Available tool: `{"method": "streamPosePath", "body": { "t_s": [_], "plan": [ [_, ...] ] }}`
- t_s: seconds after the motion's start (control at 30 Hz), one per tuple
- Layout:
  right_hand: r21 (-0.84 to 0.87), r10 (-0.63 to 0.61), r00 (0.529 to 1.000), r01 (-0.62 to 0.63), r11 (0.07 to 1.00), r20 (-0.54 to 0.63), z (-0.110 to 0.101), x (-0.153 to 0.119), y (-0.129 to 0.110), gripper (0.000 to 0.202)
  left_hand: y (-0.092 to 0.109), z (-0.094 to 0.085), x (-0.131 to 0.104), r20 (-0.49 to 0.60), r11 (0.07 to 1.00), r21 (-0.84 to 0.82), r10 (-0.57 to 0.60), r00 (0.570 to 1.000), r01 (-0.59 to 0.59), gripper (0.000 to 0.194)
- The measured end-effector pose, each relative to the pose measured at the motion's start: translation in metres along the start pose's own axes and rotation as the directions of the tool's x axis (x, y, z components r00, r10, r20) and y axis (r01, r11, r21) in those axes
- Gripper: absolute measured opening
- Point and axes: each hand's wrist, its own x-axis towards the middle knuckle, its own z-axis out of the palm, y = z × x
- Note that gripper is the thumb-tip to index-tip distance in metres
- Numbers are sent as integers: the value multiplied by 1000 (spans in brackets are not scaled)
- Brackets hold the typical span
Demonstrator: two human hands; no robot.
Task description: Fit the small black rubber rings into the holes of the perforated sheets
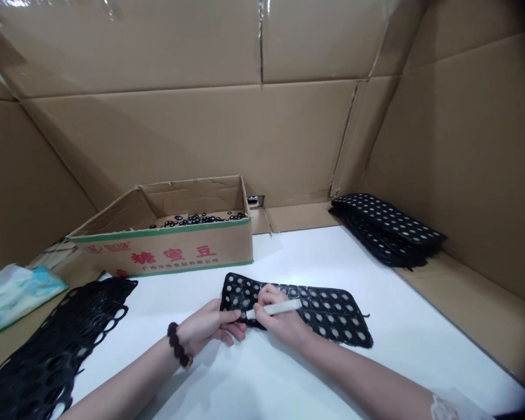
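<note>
Right grip: closed around the white stick, like a pen; likely light and hard.
Left grip: pinching the black sheet by its left end.
Black sheet: on the white surface; looks light, bendy; hold its edges.

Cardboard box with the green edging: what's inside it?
Many small, loose black rings show inside the cardboard box, mostly toward the right. Its front wall hides the bottom and anything lying low behind it.
</note>
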Motion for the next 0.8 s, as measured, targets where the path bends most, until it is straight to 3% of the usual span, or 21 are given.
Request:
{"method": "streamPosePath", "body": {
  "t_s": [0.3, 0.4, 0.53, 0.63, 0.8],
  "plan": [
    [41, 40, 998, -42, 998, 48, 0, -1, -2, 24, 1, 5, 0, -53, 983, 178, 44, 998, -34, 28],
    [20, 1, 997, -2, 1000, 83, 3, -2, 1, 23, -3, 9, 2, -85, 933, 345, 138, 987, -101, 25],
    [-68, -16, 993, 24, 997, 114, 9, -4, 5, 18, -8, 15, 3, -146, 811, 552, 323, 935, -194, 27],
    [-129, -6, 993, 22, 991, 120, 10, -4, 5, 17, -9, 19, 1, -158, 786, 568, 396, 904, -245, 25],
    [-157, -6, 994, 23, 987, 108, 13, -5, 3, 14, -8, 17, 0, -84, 847, 464, 334, 939, -260, 24]
  ]
}}
